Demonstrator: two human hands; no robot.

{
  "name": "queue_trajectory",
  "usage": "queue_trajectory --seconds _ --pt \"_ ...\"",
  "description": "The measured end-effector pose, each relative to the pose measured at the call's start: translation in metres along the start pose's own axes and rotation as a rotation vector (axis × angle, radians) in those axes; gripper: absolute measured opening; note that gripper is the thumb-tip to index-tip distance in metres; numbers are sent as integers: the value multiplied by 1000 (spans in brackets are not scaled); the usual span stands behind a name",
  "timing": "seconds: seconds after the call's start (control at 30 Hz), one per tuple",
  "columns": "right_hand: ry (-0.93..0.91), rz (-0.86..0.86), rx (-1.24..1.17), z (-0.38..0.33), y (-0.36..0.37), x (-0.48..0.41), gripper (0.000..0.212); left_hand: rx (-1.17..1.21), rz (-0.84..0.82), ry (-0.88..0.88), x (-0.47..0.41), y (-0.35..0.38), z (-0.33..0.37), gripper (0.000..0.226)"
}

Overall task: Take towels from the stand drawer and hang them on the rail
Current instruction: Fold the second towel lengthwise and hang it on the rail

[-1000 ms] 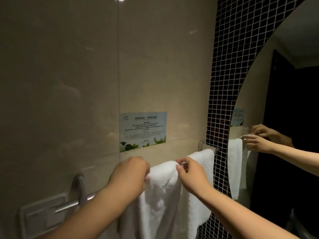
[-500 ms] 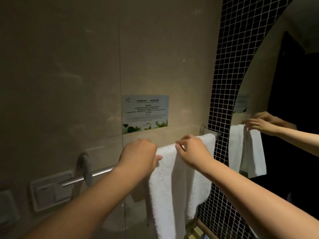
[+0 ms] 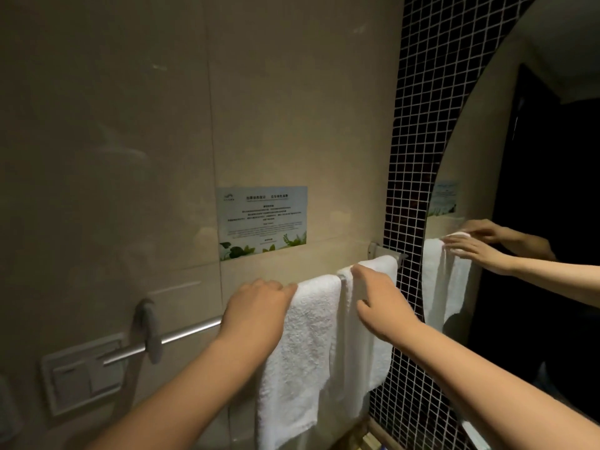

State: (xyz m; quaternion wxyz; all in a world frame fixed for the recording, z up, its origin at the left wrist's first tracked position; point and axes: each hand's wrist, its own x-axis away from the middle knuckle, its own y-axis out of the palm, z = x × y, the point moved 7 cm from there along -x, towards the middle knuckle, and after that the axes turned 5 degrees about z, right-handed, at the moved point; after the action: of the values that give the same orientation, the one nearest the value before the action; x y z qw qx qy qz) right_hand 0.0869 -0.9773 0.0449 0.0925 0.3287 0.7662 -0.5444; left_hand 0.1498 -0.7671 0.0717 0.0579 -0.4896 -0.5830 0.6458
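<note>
Two white towels hang side by side over the metal rail (image 3: 188, 331) on the beige wall. The left towel (image 3: 302, 345) hangs lower than the right towel (image 3: 367, 362). My left hand (image 3: 256, 308) rests on the rail at the left towel's upper left edge, fingertips touching the cloth. My right hand (image 3: 381, 302) lies on the top of the right towel with fingers stretched out, thumb apart. Neither hand grips anything. The stand drawer is out of view.
A printed notice (image 3: 263, 222) is stuck on the wall above the rail. A switch plate (image 3: 81, 373) sits low left behind the rail's bracket (image 3: 149, 332). A dark mosaic strip (image 3: 409, 190) and a mirror (image 3: 519, 190) reflecting both hands border the right.
The bunched cloth now hangs flat in two separate drops. Both hands went from pinching the top edge to lying on it with looser fingers.
</note>
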Motion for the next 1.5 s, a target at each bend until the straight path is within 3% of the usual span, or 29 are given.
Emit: queue_trajectory --seconds 0.07,0.13,0.2,0.33,0.6,0.83,0.93,1.03,1.1,1.5 --pt "-74 -61 108 8 -1 -2 77 3 16 39 3 9 13 66" --pt "-110 -122 132 11 0 -7 84 -42 10 45 1 17 26 62" --pt "-120 -190 121 7 -2 -13 86 -115 -13 32 -4 26 36 62" --pt "-108 -268 143 -3 -9 -19 85 -228 -96 -29 -20 34 40 87" --pt "-159 -287 143 -9 5 -31 80 -185 -124 -9 -34 29 29 78" --pt "-254 -247 153 -16 8 -29 76 -218 -313 4 -32 31 12 83" --pt "-279 -259 173 -16 2 -31 69 -215 -283 -20 -28 30 13 90" --pt "-212 -223 219 2 -9 -38 76 -157 -137 -21 -31 24 23 103" --pt "-147 -210 237 13 -8 -35 83 -122 -75 -12 -35 24 36 98" --pt "-205 -127 202 8 7 -24 85 -178 -53 9 -28 38 47 90"
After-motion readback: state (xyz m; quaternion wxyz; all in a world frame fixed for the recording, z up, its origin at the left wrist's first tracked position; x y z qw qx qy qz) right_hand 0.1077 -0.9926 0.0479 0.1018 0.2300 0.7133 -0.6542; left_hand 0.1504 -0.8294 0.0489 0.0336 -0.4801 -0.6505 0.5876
